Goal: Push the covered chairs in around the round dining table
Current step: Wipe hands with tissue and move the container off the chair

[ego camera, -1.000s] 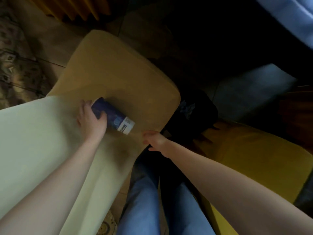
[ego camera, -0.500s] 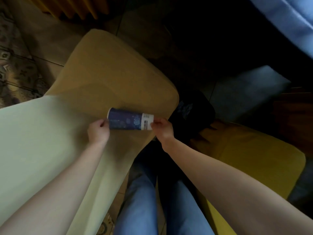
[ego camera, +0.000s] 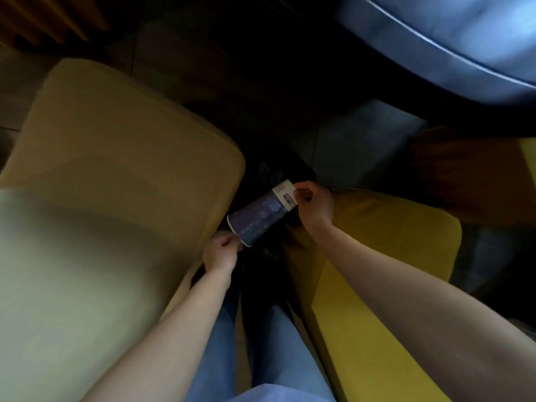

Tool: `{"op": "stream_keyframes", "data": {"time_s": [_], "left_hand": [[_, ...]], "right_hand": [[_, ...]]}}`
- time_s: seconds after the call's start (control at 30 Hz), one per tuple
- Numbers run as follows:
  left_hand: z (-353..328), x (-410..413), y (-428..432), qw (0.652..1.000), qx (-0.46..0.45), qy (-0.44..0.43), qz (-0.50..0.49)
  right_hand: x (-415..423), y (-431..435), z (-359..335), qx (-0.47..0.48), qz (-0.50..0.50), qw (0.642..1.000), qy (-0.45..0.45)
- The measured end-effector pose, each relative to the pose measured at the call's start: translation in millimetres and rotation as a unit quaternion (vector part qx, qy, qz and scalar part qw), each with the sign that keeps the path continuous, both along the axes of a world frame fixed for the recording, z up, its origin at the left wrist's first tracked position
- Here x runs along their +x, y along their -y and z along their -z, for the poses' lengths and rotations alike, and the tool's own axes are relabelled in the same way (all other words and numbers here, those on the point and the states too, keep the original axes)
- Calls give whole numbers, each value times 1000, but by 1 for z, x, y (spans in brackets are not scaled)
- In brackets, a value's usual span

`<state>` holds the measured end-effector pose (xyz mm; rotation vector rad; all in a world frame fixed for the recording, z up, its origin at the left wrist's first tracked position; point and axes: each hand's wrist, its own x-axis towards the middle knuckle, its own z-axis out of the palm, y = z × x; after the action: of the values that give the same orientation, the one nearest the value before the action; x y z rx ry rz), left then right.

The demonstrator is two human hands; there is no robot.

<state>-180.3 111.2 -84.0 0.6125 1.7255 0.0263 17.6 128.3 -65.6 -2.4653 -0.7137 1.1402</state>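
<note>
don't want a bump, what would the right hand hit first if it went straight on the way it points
Beyond the cup the right hand holds, likely the tan chair's edge, though depth is unclear.

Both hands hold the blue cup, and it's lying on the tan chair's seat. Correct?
Not quite. The left hand and right hand both hold the blue cup, but it is off the tan chair, in the gap between it and the yellow chair. The head view shows this.
</note>
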Motion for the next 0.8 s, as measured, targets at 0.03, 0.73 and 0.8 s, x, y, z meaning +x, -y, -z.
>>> {"op": "stream_keyframes", "data": {"time_s": [0.03, 0.73, 0.8], "left_hand": [[0, 7, 4, 1000, -12, 10, -11], [-32, 39, 15, 936, 78, 47, 340], [-47, 45, 16, 896, 150, 29, 417]], "right_hand": [[7, 5, 2, -2, 5, 1000, 4], [13, 72, -22, 1, -90, 992, -83], [10, 85, -37, 18, -128, 990, -54]]}}
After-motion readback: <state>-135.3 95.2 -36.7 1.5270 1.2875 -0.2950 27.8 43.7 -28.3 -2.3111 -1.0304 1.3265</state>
